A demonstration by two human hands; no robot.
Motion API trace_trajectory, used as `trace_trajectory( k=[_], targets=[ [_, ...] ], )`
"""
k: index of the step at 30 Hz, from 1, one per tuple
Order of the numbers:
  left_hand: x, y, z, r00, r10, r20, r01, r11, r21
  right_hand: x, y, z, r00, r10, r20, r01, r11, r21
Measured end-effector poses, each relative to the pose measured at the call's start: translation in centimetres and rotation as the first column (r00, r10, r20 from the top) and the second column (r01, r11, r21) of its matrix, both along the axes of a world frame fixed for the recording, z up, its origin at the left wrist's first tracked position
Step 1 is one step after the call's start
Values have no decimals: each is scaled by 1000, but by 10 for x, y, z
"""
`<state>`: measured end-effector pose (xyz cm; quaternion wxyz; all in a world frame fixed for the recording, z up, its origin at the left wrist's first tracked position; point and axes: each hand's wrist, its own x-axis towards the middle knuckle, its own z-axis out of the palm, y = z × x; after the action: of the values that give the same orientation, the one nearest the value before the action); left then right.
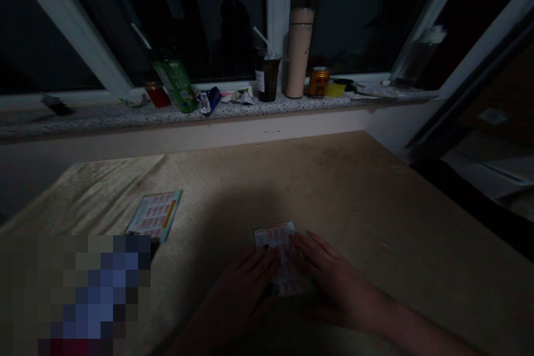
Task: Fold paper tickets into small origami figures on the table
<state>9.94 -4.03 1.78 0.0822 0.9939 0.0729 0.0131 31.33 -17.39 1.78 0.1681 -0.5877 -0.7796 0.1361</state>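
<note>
The left hand (242, 285) is resting its fingers, nearly together, on the left side of a printed card (286, 267). The right hand (337, 277) is reaching in from the other side, and its fingers are touching the card with small gaps between them. Both hands are stretching out flat, not making fists. The thumbs are hiding in the dark, so I cannot tell just what they are touching.

The card is lying on the brown counter (334, 178), well away from the far edge and between the left and right edges. The near edge is not showing.

The card is already lying down, and both hands are touching it, so this bit of work seems to be going on and not done yet. Another card (155, 214) is lying nearer the left edge, by the wrinkled cover (112, 178). Neither of these two hands is touching it, so it seems to be sitting out for now. I cannot tell if anything is left to do with it. A blurry patch is hiding the near left corner.

Past the far edge, a green bottle (177, 86), a dark cup (267, 82), a tall pink flask (299, 53) and a gold can (319, 83) are standing on the windowsill (233, 111).
</note>
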Motion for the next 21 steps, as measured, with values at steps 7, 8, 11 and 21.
trace_trajectory(
  k=[7,8,11,21],
  targets=[
    [-5,10,2,1000,-4,0,4,1000,21,-5,15,-6,1000,7,25,-6,997,-71],
    [-6,11,2,1000,11,6,-11,1000,4,-5,16,-6,1000,4,28,-2,997,-71],
    [-7,12,1,998,50,36,-48,998,-34,-5,18,-4,999,-5,33,7,998,-57],
    [-9,18,2,999,-24,31,23,999,38,-6,23,-3,999,14,32,-14,1000,-10]
  ],
)
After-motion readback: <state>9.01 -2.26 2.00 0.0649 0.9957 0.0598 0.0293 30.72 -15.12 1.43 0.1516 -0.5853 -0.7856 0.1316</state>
